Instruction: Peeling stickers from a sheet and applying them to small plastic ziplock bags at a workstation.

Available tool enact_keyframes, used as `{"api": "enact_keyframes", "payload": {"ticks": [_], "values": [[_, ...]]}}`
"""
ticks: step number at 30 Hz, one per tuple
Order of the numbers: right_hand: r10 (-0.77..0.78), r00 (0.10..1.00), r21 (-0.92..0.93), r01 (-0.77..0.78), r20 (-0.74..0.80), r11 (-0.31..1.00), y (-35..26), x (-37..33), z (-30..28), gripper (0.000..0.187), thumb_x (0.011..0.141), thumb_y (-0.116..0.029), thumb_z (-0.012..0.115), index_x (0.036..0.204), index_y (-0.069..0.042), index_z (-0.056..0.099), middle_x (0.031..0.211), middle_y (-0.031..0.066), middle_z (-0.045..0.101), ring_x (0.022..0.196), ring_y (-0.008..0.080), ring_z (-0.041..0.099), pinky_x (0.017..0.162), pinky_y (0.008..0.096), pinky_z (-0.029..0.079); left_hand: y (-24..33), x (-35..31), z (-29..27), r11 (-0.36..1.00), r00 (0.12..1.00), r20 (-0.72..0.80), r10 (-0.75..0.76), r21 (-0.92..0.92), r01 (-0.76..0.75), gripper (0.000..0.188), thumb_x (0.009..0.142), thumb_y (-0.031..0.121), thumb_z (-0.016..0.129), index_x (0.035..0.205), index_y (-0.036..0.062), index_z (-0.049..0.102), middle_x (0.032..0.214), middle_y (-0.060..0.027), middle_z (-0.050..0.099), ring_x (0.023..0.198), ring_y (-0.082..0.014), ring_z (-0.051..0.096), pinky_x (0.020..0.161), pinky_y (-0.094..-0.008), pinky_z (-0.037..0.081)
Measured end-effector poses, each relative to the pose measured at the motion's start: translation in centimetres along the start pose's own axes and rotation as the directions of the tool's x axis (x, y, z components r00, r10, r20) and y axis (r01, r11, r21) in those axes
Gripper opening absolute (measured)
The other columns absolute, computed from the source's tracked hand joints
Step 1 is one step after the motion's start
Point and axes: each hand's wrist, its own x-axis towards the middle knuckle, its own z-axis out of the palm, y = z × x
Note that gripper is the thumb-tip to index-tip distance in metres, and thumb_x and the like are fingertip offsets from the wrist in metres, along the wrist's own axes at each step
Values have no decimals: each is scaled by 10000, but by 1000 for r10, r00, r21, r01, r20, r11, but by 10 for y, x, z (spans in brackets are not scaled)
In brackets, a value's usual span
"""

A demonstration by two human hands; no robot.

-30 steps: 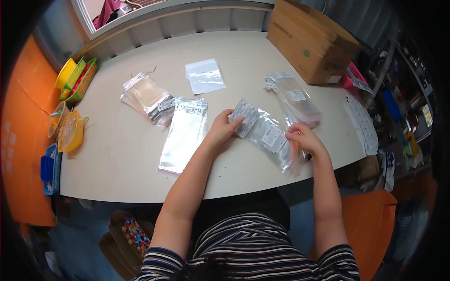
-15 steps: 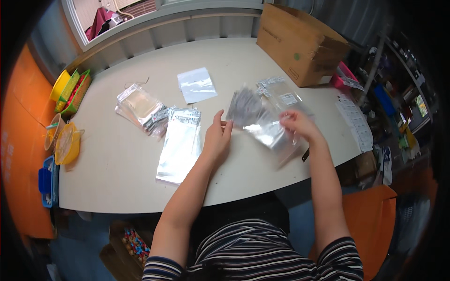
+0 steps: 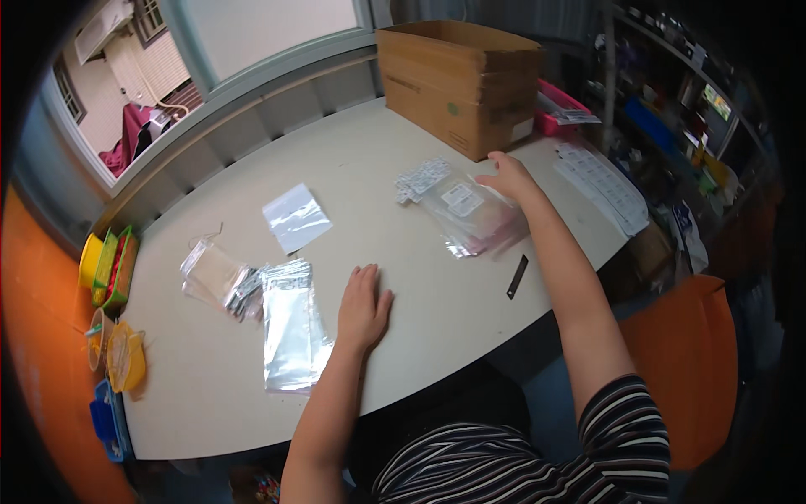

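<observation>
My left hand (image 3: pixel 363 309) rests palm down on the white table, fingers stretched out and nothing in them. Just left of it lies a pile of clear, shiny plastic bags (image 3: pixel 290 336). My right hand (image 3: pixel 508 178) hovers near the front corner of the cardboard box (image 3: pixel 470 101), thumb and fingers apart and holding nothing. Under and beside that forearm, clear plastic bags (image 3: pixel 449 214) with printed headers and a white label lie in a heap. A second bundle of clear bags (image 3: pixel 210 267) sits farther left, below a white plastic sheet or bag (image 3: pixel 296 217).
A dark flat strip with a hole (image 3: pixel 518 277) lies near the right edge. Printed sheets (image 3: pixel 600 185) and a pink basket (image 3: pixel 554 109) are at the back right. Yellow and green bins (image 3: pixel 109 265), a yellow bowl (image 3: pixel 126 357) and a blue basket (image 3: pixel 107 420) line the left edge.
My right hand has let go of the clear bags, which now lie on the right-hand heap, and has moved toward the box. My left hand has flattened onto the table. The view has shifted.
</observation>
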Motion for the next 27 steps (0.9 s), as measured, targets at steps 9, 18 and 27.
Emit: {"api": "enact_keyframes", "payload": {"ticks": [9,18,27], "values": [[314,923,-393,-380,-223,837,184,-45,-130,501,764,-199,780,1214,-21,651,1207,213,651,1149,369,602,999,407,468,13,15,5,994,1000,7,3,110,-4,492,907,207,623,1324,-19,493,1392,-206,482,1303,-418,432,1096,-466,355],[337,941,-497,-303,-24,813,299,-64,-154,369,851,-247,685,1149,-29,689,1145,204,675,1070,380,630,943,422,496,14,14,6,987,1000,-3,-9,161,9,448,923,203,604,1302,-22,525,1405,-191,484,1313,-376,446,1104,-439,357],[15,936,-433,-178,-353,884,352,-64,-178,189,886,-120,573,970,-4,696,933,256,673,898,438,649,805,480,525,16,17,9,994,1000,-10,-8,106,9,454,910,202,627,1296,-19,537,1402,-198,497,1330,-396,429,1110,-457,354]]}}
